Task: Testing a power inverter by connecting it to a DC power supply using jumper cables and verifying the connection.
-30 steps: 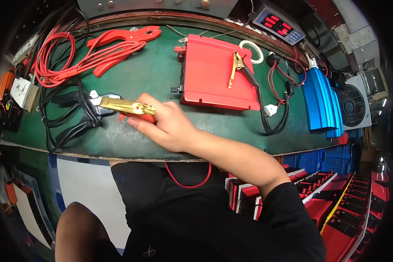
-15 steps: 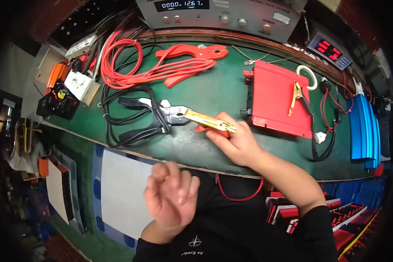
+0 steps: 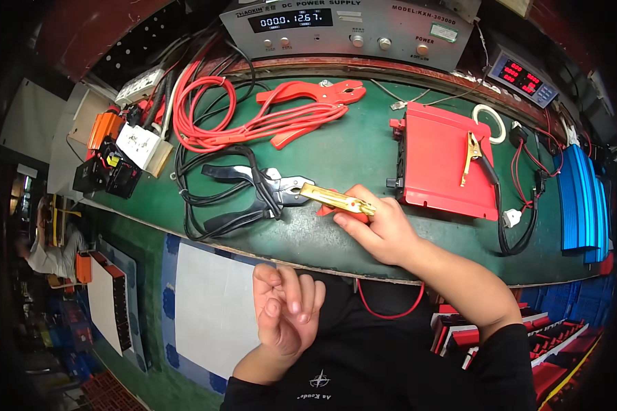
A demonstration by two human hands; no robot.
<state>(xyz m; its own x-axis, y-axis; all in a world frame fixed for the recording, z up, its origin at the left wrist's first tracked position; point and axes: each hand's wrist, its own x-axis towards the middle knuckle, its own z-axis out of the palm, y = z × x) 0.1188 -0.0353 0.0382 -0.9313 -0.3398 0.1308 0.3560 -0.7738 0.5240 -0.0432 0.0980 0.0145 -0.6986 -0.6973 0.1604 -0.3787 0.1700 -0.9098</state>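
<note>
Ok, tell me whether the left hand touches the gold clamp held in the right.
Apart: the head view plainly shows green benchtop between the left hand and the gold clamp.

I take this for an electronics workshop, because I'm looking at a test bench. On the green worktop (image 3: 349, 154), a red clamp (image 3: 315, 90) and a black-handled clamp (image 3: 288, 190) lie among coiled red cables (image 3: 281, 123). Beyond its far edge I see a grey instrument (image 3: 322, 51) with a lit display (image 3: 290, 19), and past the far right corner a small red-digit meter (image 3: 524, 75). A blue finned casing (image 3: 576, 198) sits by the right edge; below the near edge I can make out rows of red casings (image 3: 552, 342) and blue crates (image 3: 565, 301).
</note>
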